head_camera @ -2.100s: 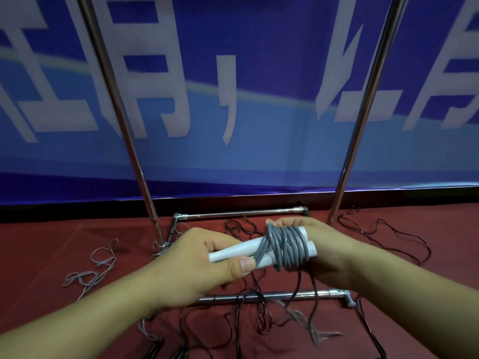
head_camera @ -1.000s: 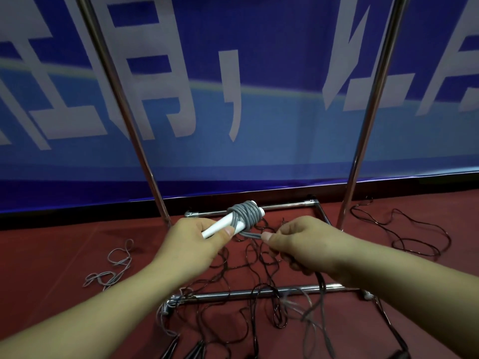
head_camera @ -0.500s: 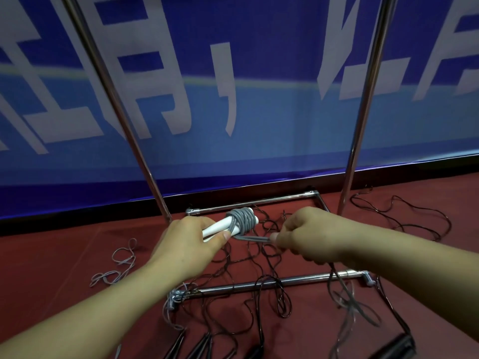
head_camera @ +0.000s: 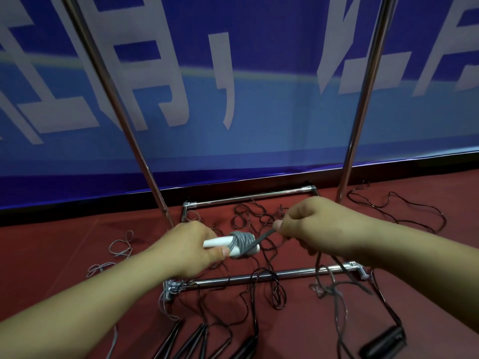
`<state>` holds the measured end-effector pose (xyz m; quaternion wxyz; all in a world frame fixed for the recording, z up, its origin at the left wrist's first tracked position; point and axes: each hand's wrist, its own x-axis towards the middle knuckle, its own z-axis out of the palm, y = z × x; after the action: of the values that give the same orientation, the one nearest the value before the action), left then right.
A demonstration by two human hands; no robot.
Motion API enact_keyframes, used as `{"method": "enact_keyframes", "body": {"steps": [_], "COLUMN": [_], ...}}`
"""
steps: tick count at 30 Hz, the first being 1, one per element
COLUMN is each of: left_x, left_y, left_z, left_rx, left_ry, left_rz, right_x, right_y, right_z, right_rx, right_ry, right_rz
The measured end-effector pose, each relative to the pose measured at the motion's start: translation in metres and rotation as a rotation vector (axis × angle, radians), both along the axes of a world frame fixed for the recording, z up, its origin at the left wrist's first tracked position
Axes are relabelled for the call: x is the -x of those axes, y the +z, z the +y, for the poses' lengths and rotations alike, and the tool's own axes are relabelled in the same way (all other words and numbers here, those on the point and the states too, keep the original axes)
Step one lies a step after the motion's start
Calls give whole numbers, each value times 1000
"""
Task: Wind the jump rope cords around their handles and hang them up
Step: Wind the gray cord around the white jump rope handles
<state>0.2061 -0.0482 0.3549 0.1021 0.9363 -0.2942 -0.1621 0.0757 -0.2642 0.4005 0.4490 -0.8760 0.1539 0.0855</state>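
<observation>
Since the frame half a second back, I see my left hand (head_camera: pixel 190 248) has dropped lower, still gripping the white handles (head_camera: pixel 220 245) with the grey cord (head_camera: pixel 242 244) bundled round their far end. My right hand (head_camera: pixel 317 226) has lifted, pinching the cord's free length taut. Black handles (head_camera: pixel 382 342) are cut off at the bottom edge; tangled black cords (head_camera: pixel 261 283) blur over the metal rack base (head_camera: pixel 285 274).

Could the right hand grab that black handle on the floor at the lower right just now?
Probably not at once: the right hand is pinching the grey cord. The black handle lies uncovered, so letting go would free it.
</observation>
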Motion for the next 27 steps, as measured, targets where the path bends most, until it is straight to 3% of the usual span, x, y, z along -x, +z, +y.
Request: {"method": "enact_keyframes", "body": {"steps": [6,10,17,21,27], "left_x": [14,23,36,47,50], "left_y": [3,9,25,31,36], "left_z": [-5,-11,-16,-16,-11], "left_rx": [-124,-91,5,245,399], "left_ry": [-212,-353,-474,-469,-475], "left_rz": [-21,-31,-1,340,492], "right_x": [-9,-12,-16,-15,-13], "right_y": [-14,-15,-19,-25,-37], "right_z": [-7,-12,-19,-20,-25], "right_rx": [75,308,378,335,-35], "right_ry": [-59,-23,-11,44,96], "right_rz": [-176,-315,-413,-387,-299]}}
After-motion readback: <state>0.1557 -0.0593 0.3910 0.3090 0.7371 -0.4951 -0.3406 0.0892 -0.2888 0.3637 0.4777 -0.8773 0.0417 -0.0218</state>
